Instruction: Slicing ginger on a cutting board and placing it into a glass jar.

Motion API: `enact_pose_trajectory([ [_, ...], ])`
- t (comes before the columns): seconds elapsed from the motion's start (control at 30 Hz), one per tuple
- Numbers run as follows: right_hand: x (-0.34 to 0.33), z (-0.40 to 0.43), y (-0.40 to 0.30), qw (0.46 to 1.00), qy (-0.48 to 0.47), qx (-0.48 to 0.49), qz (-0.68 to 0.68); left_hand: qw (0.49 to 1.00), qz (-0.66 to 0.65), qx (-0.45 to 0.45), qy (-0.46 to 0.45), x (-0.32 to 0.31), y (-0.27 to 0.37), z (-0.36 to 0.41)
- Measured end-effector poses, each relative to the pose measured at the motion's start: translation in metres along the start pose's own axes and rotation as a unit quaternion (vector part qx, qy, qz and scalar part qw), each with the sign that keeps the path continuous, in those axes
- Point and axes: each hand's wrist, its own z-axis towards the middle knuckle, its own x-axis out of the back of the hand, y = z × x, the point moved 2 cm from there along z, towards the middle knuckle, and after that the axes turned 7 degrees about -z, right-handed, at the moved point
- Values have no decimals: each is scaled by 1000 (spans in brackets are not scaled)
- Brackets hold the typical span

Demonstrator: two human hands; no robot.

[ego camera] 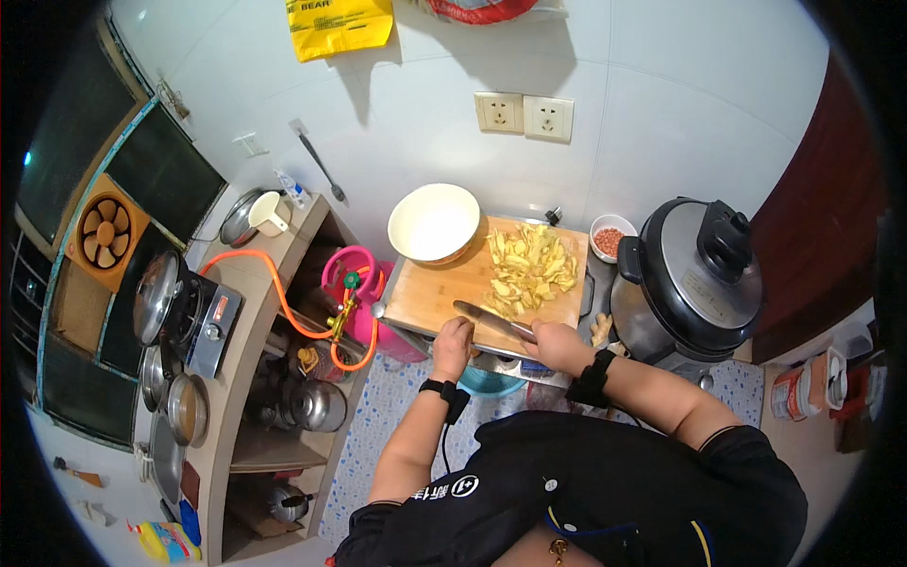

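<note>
My right hand (565, 347) grips the handle of a kitchen knife (489, 318), whose blade points left over a wooden cutting board (432, 290). Close to the blade's tip is my left hand (451, 346), fingers curled at the board's near edge. Whether anything sits between those fingers is too small to make out. Sliced ginger (531, 269) lies in a loose heap on the right half of the board. At the board's far left corner stands a cream-coloured bowl (434, 221), with no contents visible inside.
Right of the board are a small white bowl (601, 225) of peanuts (609, 241), a ginger root (601, 327) and a large electric pressure cooker (687, 283). A pink gas cylinder (397, 340) with an orange hose (280, 287) stands left, beside a counter holding a gas stove (214, 329).
</note>
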Motion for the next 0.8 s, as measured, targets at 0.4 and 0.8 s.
enact_pose_trajectory([
  [0.4,1,4,0,1000,-6,8,-20,1000,-18,-14,16,2,3,5],
  [0.8,16,-7,3,998,-12,-34,44,997,-35,49,51,14,1,-1],
])
